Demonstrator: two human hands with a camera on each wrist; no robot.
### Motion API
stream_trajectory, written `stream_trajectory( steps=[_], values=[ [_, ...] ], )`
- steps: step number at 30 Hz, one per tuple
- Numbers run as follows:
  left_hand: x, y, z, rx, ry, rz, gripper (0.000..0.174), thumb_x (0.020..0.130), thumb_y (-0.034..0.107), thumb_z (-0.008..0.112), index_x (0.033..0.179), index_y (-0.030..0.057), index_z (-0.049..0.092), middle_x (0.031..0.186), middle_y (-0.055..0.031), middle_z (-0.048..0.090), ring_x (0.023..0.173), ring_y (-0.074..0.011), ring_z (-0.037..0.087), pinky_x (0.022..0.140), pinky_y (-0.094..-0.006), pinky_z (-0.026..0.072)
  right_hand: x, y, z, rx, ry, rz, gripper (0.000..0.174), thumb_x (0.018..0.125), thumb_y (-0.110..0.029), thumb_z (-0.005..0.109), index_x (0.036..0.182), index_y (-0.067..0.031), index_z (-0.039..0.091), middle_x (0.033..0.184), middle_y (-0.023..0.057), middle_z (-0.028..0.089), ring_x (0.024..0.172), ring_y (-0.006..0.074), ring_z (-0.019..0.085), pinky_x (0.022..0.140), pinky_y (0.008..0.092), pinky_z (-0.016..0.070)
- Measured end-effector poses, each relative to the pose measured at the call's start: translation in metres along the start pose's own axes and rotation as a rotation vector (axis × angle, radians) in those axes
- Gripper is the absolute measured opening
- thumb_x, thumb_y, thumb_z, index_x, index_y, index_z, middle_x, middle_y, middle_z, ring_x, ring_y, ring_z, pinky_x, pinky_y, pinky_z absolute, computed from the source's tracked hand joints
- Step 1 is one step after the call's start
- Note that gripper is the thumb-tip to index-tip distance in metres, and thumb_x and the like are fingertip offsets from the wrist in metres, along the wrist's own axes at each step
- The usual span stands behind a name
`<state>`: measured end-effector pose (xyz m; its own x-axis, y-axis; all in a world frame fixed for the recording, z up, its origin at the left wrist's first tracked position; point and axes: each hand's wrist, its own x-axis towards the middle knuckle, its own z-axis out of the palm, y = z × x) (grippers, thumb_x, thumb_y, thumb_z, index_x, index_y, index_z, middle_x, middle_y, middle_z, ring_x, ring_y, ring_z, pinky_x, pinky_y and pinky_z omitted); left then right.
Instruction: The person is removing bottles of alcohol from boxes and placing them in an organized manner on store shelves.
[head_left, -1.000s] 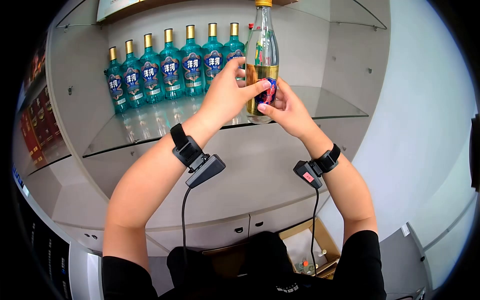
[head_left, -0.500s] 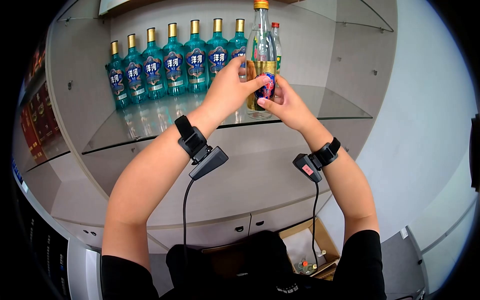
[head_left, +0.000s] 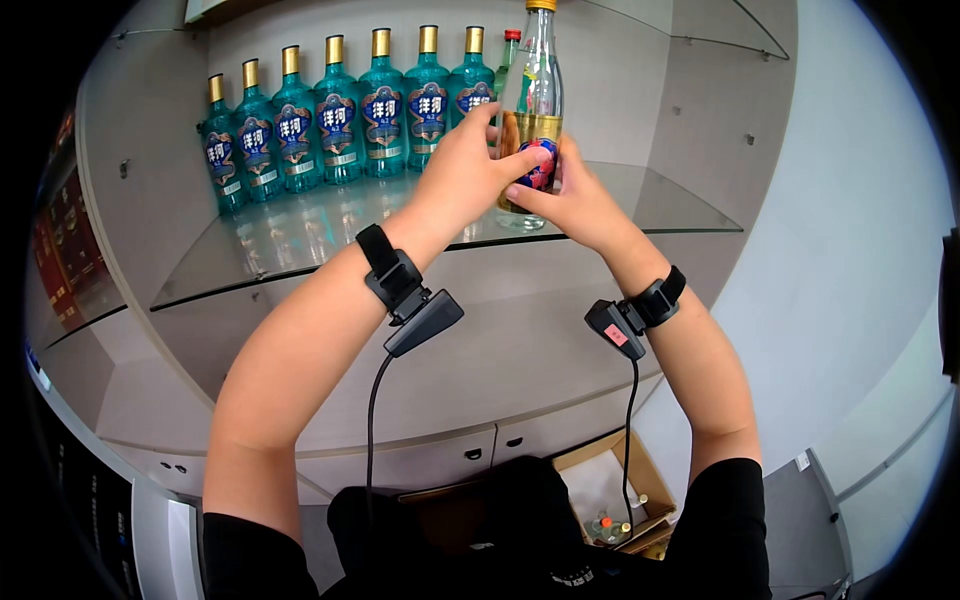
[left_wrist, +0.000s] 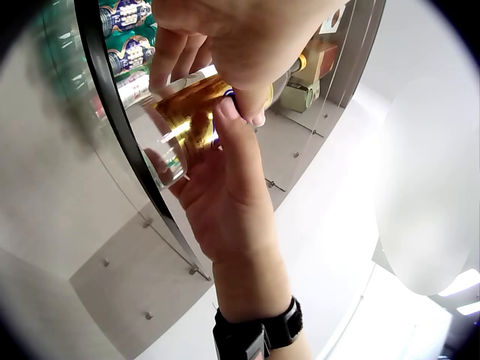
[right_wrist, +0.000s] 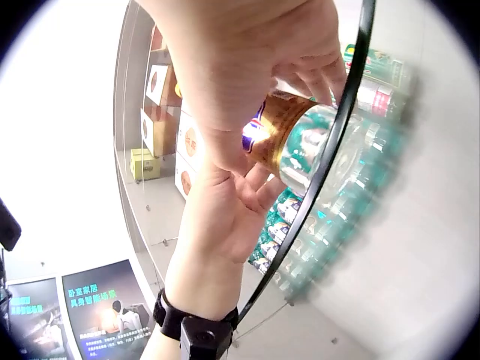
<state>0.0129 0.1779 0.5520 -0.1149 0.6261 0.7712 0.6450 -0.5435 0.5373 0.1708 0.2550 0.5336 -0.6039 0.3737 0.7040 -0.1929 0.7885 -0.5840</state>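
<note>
Both hands hold a clear glass bottle (head_left: 540, 95) with a yellow cap, a gold label and a blue-and-red emblem. It stands nearly upright just inside the front edge of the glass shelf (head_left: 650, 210), its base close over the glass. My left hand (head_left: 462, 175) grips it from the left, thumb across the label; its far fingers are partly hidden behind the bottle. From the right, my right hand (head_left: 588, 208) grips lower down, thumb across the front. In the left wrist view, the gold label (left_wrist: 187, 112) shows between the two hands.
A row of teal bottles (head_left: 380, 115) with gold caps lines the shelf on the left. A green bottle (head_left: 509, 60) with a red cap stands right behind the held bottle. Below at right, an open cardboard box (head_left: 655, 480) contains several bottles. The cabinet's side wall (head_left: 715, 120) bounds the shelf.
The held bottle has shifted a little right against the row and slightly farther in from the shelf's front edge. Both hands keep their grip; the view has tilted a little.
</note>
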Motion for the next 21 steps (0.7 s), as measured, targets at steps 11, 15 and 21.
stream_trajectory(
  steps=[11,15,21],
  values=[
    [-0.003,-0.008,0.011,0.133,-0.054,0.036,0.079,0.085,0.042,0.078,0.143,-0.0012,0.045,0.123,-0.0191,0.059,0.113,-0.0276,0.061,0.093,-0.0375,0.0521,0.005,-0.002,-0.03,-0.719,0.141,-0.19,0.116,0.076,-0.015,0.08,0.16,-0.0207,0.0,0.125,0.0291,0.048,0.106,0.0414,0.061,0.095,0.0444,0.0523],
    [-0.024,-0.008,-0.013,0.171,-0.181,0.046,0.066,0.086,0.04,0.077,0.137,0.0052,0.053,0.119,-0.0152,0.063,0.112,-0.0264,0.062,0.092,-0.0375,0.0509,0.0,-0.011,-0.041,-0.707,0.141,-0.019,0.117,0.077,-0.015,0.08,0.16,-0.0199,-0.002,0.122,0.0296,0.051,0.109,0.0417,0.06,0.095,0.0442,0.0521],
    [-0.041,-0.017,-0.055,0.425,-0.253,0.166,0.043,0.086,0.033,0.077,0.116,0.0041,0.067,0.105,-0.0116,0.064,0.098,-0.0243,0.063,0.084,-0.0347,0.0518,0.013,-0.003,-0.074,-0.828,0.154,0.123,0.129,0.074,-0.017,0.085,0.157,-0.0066,-0.013,0.129,0.0331,0.05,0.115,0.0431,0.06,0.1,0.0433,0.0505]
  ],
)
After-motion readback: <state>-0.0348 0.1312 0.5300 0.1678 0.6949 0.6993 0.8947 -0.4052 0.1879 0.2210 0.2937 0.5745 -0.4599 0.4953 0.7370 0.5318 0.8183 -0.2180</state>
